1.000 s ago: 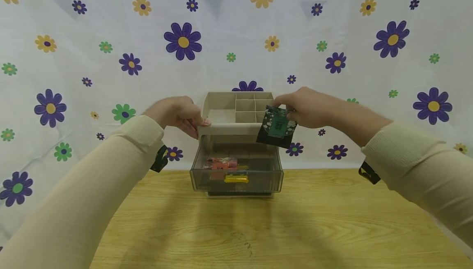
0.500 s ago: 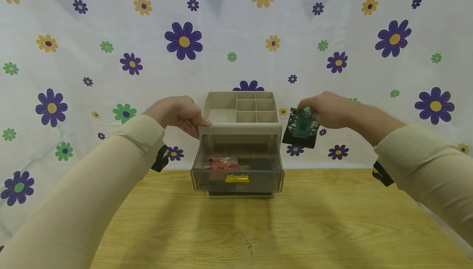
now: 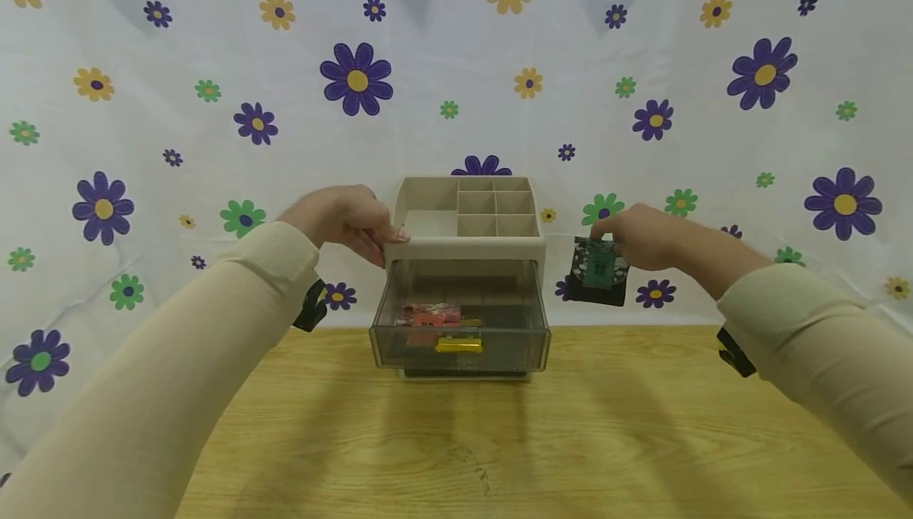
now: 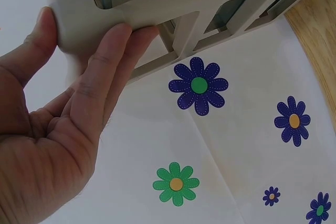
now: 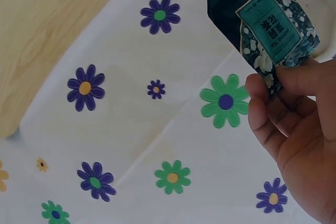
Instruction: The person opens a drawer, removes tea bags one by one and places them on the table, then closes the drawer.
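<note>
A beige organizer [image 3: 467, 248] with a divided top stands against the flowered cloth. Its smoky clear drawer [image 3: 499, 351] is pulled out, with pink-red packets [image 3: 431, 314] inside and a gold handle [image 3: 459, 345] on the front. The left hand [image 3: 349, 222] grips the organizer's upper left corner; in the left wrist view the thumb and fingers [image 4: 107, 56] lie on either side of that corner. Right of the organizer, the right hand [image 3: 645, 238] pinches a dark packet with a green label [image 3: 599, 272] by its top edge, held in the air. The right wrist view shows that packet [image 5: 268, 24] between thumb and fingers.
The wooden table [image 3: 456, 440] extends in front of the organizer. Behind it hangs a white cloth [image 3: 285, 146] with purple, green and yellow flowers. The top's small compartments [image 3: 495, 214] lie on its right side, a wider tray section [image 3: 430, 222] on its left.
The right hand with the dark packet has moved right, away from the organizer's top right corner, and then a little lower. The left hand keeps its grip on the corner.
</note>
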The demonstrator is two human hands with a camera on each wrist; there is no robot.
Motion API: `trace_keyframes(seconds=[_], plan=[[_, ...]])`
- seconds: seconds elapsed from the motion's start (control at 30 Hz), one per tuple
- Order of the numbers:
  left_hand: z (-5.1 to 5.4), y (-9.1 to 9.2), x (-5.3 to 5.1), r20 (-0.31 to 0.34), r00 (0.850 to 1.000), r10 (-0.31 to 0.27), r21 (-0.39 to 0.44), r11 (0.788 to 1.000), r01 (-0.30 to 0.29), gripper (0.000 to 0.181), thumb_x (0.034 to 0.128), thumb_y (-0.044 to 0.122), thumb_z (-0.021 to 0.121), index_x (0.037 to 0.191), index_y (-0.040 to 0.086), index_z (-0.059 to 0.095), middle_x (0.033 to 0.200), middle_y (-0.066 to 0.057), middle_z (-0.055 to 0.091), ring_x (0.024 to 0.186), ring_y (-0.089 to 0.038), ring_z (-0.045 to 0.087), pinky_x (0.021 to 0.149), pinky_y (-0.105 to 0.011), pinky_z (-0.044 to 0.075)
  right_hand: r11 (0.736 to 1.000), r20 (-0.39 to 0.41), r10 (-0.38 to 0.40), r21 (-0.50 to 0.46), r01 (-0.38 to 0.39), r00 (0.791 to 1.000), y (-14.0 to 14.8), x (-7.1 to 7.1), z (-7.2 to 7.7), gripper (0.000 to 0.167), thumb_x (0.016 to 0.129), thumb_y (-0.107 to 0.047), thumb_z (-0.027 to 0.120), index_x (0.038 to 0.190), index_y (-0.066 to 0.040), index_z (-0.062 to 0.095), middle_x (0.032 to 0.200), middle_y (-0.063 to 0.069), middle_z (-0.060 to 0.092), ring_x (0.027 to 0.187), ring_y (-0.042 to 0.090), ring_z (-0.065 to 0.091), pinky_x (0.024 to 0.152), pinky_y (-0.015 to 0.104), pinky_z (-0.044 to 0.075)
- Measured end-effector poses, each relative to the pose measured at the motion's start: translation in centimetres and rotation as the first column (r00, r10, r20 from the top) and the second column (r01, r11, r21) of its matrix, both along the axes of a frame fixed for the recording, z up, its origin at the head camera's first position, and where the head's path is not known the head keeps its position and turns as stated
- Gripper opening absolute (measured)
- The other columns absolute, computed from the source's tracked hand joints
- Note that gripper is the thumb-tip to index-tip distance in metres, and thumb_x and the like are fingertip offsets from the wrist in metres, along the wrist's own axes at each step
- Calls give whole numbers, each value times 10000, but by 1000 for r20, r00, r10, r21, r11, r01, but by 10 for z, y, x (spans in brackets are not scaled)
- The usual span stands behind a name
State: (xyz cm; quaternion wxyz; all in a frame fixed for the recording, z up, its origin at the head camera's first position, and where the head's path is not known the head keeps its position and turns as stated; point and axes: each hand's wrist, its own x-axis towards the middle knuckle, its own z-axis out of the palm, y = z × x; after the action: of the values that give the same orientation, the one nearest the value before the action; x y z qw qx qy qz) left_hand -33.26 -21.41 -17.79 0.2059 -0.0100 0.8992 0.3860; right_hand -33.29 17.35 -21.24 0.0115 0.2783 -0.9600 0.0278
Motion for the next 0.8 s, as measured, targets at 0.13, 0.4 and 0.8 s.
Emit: trace_keyframes(seconds=[0.13,0.4,0.8], plan=[[-1,-1,-1,7,1000,3,8,1000,-3,472,976,168,653,1303,-136,498,1151,-246,626,853,-250,718,890,-392,612,1000,11,2,10,-2,1000,2,-6,-18,360,966,55,498,1291,-18,634,1154,230,683,1053,401,656,910,547,577],[-2,0,-2,12,1000,6,20,1000,-6,464,972,162,659,1296,-129,500,1157,-245,623,865,-257,719,897,-399,609,1000,65,11,10,-12,998,4,-19,-54,346,959,52,508,1267,-13,652,1151,220,688,984,333,669,885,518,592],[-2,-1,-2,12,1000,24,12,1000,-24,465,970,156,660,1298,-132,499,1153,-246,612,851,-255,711,888,-390,612,1000,161,24,-5,-23,987,-3,-32,-94,267,955,24,580,1195,-2,695,1193,236,678,1048,379,669,943,529,566]])
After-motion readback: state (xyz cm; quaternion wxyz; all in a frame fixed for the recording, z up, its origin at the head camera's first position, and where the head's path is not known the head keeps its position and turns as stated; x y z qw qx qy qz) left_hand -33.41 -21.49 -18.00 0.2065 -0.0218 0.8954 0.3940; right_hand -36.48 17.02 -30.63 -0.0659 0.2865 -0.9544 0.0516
